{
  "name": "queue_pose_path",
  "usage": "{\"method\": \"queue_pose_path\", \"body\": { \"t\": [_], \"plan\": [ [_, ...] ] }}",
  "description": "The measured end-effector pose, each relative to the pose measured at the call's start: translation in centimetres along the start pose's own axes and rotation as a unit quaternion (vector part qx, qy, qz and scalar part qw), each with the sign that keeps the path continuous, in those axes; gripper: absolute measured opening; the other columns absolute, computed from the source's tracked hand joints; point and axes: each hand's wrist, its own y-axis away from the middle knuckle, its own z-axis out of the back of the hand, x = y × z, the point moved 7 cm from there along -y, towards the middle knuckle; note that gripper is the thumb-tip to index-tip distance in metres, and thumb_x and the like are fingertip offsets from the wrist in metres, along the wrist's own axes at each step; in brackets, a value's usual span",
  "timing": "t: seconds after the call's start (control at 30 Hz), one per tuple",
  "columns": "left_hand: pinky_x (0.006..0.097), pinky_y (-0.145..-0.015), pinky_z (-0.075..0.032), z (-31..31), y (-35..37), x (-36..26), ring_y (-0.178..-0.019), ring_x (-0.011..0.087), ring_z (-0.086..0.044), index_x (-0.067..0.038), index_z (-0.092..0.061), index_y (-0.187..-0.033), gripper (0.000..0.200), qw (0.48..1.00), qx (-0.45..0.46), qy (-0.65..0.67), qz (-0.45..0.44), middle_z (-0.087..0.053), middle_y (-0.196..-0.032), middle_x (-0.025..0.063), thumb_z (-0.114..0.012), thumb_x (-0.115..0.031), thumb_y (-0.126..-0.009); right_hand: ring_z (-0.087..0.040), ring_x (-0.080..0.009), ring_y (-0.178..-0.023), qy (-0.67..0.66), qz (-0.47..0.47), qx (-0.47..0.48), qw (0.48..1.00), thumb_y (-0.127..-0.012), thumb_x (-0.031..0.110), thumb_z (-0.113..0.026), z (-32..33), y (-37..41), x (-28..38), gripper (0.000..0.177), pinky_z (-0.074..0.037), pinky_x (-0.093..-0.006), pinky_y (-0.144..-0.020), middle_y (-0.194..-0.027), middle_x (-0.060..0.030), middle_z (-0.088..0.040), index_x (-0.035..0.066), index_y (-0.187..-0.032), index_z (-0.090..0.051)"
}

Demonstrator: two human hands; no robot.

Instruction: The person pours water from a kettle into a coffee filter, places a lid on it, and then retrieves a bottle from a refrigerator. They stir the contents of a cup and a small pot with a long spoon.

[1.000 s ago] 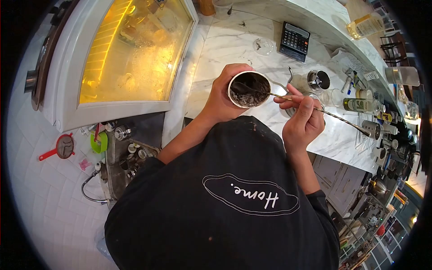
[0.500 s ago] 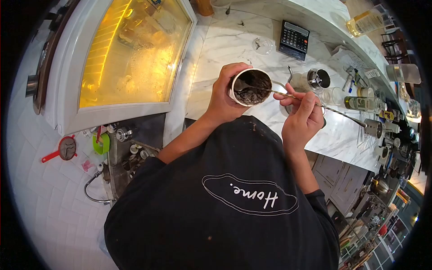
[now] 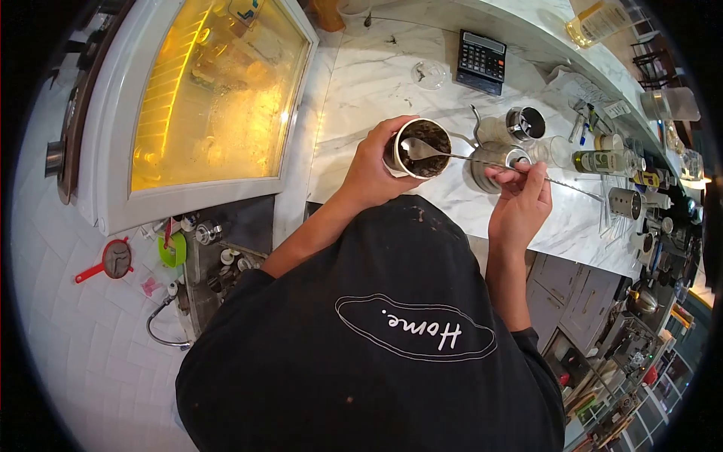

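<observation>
My left hand (image 3: pixel 374 167) is wrapped around a paper cup (image 3: pixel 398 156), its mouth tilted toward the camera. Dark, moist-looking matter coats the inside of the cup. A long twisted-handle spoon (image 3: pixel 482 160) is pinched in the fingers of my right hand (image 3: pixel 521 207). The bowl of the spoon lies at the mouth of the cup, over the dark contents. Behind the spoon handle, a metal gooseneck kettle (image 3: pixel 483 178) stands on the marble counter (image 3: pixel 361 83).
A glass-fronted cabinet (image 3: pixel 218 98) glows yellow at the left. On the counter are a calculator (image 3: pixel 481 62), a clear lid (image 3: pixel 428 74), a steel container (image 3: pixel 525 123) and a labelled bottle (image 3: pixel 600 162). A red strainer (image 3: pixel 117 258) is beside the sink area.
The spoon's bowl has come up from inside the cup to its mouth. My right hand has shifted slightly right and down, and the kettle is more exposed.
</observation>
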Motion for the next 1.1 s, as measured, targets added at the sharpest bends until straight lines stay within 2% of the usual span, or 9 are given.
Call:
{"method": "queue_pose_path", "body": {
  "t": [0.47,0.57,0.7,0.83,0.93,0.97,1.07,1.1],
  "plan": [
    [0.0403,-0.103,-0.047,-8.3,0.7,-2.3,-0.119,0.0306,-0.058,-0.006,-0.055,-0.138,0.088,0.997,0.054,-0.047,0.008,-0.059,-0.125,0.0134,-0.096,-0.022,-0.063,-0.072,-0.0318,-0.072,-0.016,-0.006,-0.034,0.999,-0.112,0.031,-0.045,10.1,-1.8,5.2,0.038,-0.058,-0.0414,-0.080,-0.072,-0.0149,-0.068,-0.003,-0.099,-0.057],
    [0.0384,-0.109,-0.044,-10.9,0.2,-3.4,-0.128,0.0254,-0.056,-0.004,-0.050,-0.142,0.089,0.992,0.083,-0.097,0.022,-0.056,-0.135,0.0131,-0.096,-0.021,-0.068,-0.072,-0.0315,-0.072,-0.020,0.004,-0.046,0.999,-0.112,0.032,-0.046,12.4,-3.1,7.2,0.038,-0.058,-0.0415,-0.081,-0.072,-0.0148,-0.068,-0.003,-0.100,-0.056],
    [0.0393,-0.107,-0.044,-13.3,-0.2,-3.8,-0.124,0.0272,-0.057,-0.004,-0.051,-0.140,0.086,0.989,0.050,-0.137,0.005,-0.056,-0.130,0.0138,-0.096,-0.021,-0.068,-0.072,-0.0312,-0.074,-0.023,0.030,-0.053,0.998,-0.112,0.032,-0.046,15.8,-6.3,9.2,0.039,-0.058,-0.0413,-0.083,-0.074,-0.0152,-0.069,-0.004,-0.101,-0.057],
    [0.0385,-0.106,-0.046,-15.1,0.6,-2.7,-0.122,0.0259,-0.059,-0.002,-0.050,-0.140,0.086,0.984,0.030,-0.171,0.036,-0.059,-0.126,0.0138,-0.095,-0.021,-0.069,-0.073,-0.0308,-0.078,0.000,0.055,-0.062,0.997,-0.112,0.031,-0.043,18.0,-10.6,9.2,0.038,-0.059,-0.0424,-0.088,-0.080,-0.0167,-0.070,-0.004,-0.103,-0.056],
    [0.0378,-0.106,-0.046,-16.4,1.8,-1.8,-0.122,0.0236,-0.061,0.000,-0.046,-0.141,0.088,0.986,-0.025,-0.142,0.078,-0.062,-0.128,0.0143,-0.095,-0.019,-0.070,-0.074,-0.0309,-0.082,0.008,0.045,-0.059,0.997,-0.113,0.030,-0.041,18.4,-13.8,7.2,0.037,-0.059,-0.0423,-0.089,-0.082,-0.0182,-0.071,-0.004,-0.106,-0.054],
    [0.0418,-0.103,-0.048,-16.7,2.3,-1.1,-0.119,0.0303,-0.059,-0.004,-0.054,-0.138,0.084,0.990,-0.058,-0.097,0.085,-0.059,-0.125,0.0144,-0.096,-0.023,-0.067,-0.074,-0.0304,-0.085,0.010,0.042,-0.031,0.999,-0.113,0.029,-0.038,18.4,-14.8,6.3,0.036,-0.059,-0.0405,-0.089,-0.086,-0.0196,-0.071,-0.004,-0.108,-0.053],
    [0.0364,-0.104,-0.049,-17.5,2.4,-0.8,-0.119,0.0210,-0.063,0.001,-0.044,-0.141,0.088,0.987,-0.047,-0.126,0.087,-0.064,-0.128,0.0147,-0.094,-0.017,-0.071,-0.075,-0.0290,-0.088,0.029,0.041,0.006,0.999,-0.114,0.029,-0.037,18.0,-16.8,3.8,0.036,-0.060,-0.0390,-0.088,-0.088,-0.0195,-0.072,-0.003,-0.108,-0.053],
    [0.0365,-0.102,-0.051,-17.6,2.2,-1.4,-0.117,0.0211,-0.065,0.001,-0.045,-0.141,0.087,0.984,-0.054,-0.158,0.061,-0.065,-0.126,0.0146,-0.094,-0.016,-0.071,-0.075,-0.0279,-0.091,0.040,0.041,0.027,0.998,-0.114,0.029,-0.037,17.7,-17.1,3.1,0.036,-0.060,-0.0379,-0.089,-0.092,-0.0187,-0.072,-0.003,-0.108,-0.054]
  ]
}}
